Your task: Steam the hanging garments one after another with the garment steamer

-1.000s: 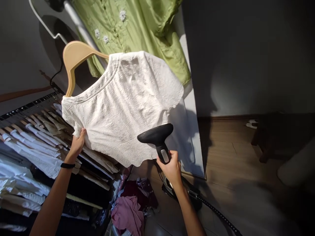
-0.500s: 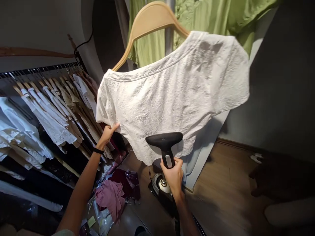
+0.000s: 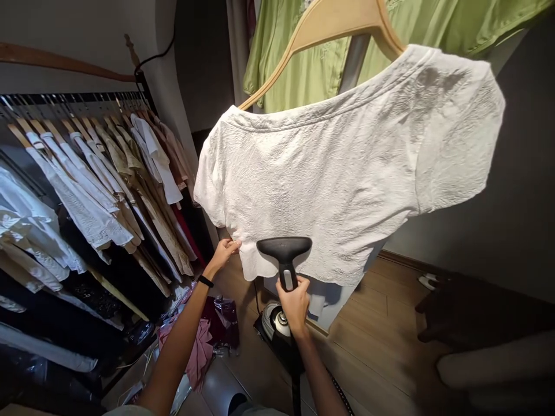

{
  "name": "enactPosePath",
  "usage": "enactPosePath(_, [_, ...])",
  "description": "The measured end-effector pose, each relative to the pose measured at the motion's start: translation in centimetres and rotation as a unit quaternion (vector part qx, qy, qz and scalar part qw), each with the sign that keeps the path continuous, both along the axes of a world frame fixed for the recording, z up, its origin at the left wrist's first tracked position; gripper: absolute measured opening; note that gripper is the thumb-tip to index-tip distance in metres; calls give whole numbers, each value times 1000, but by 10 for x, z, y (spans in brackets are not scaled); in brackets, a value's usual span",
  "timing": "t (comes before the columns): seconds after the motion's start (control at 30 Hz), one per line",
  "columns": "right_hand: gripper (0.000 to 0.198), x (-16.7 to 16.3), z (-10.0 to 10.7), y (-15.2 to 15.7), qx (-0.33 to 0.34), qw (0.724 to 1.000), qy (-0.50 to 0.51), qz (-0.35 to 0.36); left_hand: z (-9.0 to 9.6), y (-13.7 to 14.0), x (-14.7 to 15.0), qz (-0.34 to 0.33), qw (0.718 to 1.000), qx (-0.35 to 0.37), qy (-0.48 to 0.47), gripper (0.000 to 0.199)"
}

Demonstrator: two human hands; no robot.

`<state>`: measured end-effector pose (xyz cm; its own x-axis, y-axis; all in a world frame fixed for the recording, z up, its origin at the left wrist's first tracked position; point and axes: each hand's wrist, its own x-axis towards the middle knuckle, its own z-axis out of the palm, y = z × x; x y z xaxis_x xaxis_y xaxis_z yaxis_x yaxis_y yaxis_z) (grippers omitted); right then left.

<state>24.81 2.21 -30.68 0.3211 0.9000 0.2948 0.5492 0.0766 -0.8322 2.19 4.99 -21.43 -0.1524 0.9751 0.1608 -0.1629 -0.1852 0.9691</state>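
Note:
A white short-sleeved top (image 3: pixel 312 167) of crinkled fabric hangs from a wooden hanger (image 3: pixel 333 23). My left hand (image 3: pixel 226 252) pinches its left side edge below the sleeve. In my right hand (image 3: pixel 295 301) is the handle of a black garment steamer head (image 3: pixel 284 249), whose wide face lies against the lower part of the top, or very close to it. A greyish patch shows near the top's right shoulder. Below, the steamer's base (image 3: pixel 277 320) stands on the floor, partly hidden by my right forearm.
A rail of hanging clothes (image 3: pixel 104 179) runs along the left. Behind the top hangs a green garment (image 3: pixel 299 75). Pink and dark red clothes (image 3: pixel 203 341) and plastic bags lie on the floor. White shoes (image 3: pixel 428 281) and a dark piece of furniture (image 3: pixel 472 312) are at the right.
My left hand has shifted from just under the sleeve to lower on the top's side edge. The steamer head now sits nearer that hand. The view has swung, putting the top further right.

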Motion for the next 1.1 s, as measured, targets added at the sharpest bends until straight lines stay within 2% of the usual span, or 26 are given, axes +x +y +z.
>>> enactPosePath(0.13, [45, -10, -30, -11, -32, 999, -20, -17, -23, 5, -4, -3, 999, 20, 50, 46])
enactPosePath(0.23, [45, -19, -27, -18, -22, 998, -18, -52, -48, 9, -4, -17, 997, 6, 81, 42])
enactPosePath(0.33, [49, -29, 5, -25, 12, 998, -11, -58, -77, 9, -4, -17, 998, -30, 52, 46])
enactPosePath(0.5, [43, -56, 84, -29, 50, 998, -25, -15, -117, 0, 0, 2, 998, -59, 11, 51])
enactPosePath(0.6, [42, -75, 107, -23, 43, 998, -45, 11, -132, -6, 3, 0, 997, -78, -17, 59])
enactPosePath(0.7, [40, -88, 95, -19, 25, 997, -69, 34, -141, -11, 6, 2, 995, -88, -38, 60])
enactPosePath(0.9, [36, -85, 20, -29, -47, 991, -118, 42, -148, -16, 8, 10, 991, -74, -108, 45])
enactPosePath(0.97, [34, -84, 4, -34, -84, 988, -128, 37, -150, -17, 9, 26, 988, -80, -133, 42])
enactPosePath(1.03, [32, -84, -1, -37, -115, 984, -134, 35, -153, -18, 10, 37, 985, -88, -147, 43])
enactPosePath(1.1, [32, -87, 6, -38, -125, 983, -131, 26, -155, -18, 11, 37, 982, -96, -157, 44])
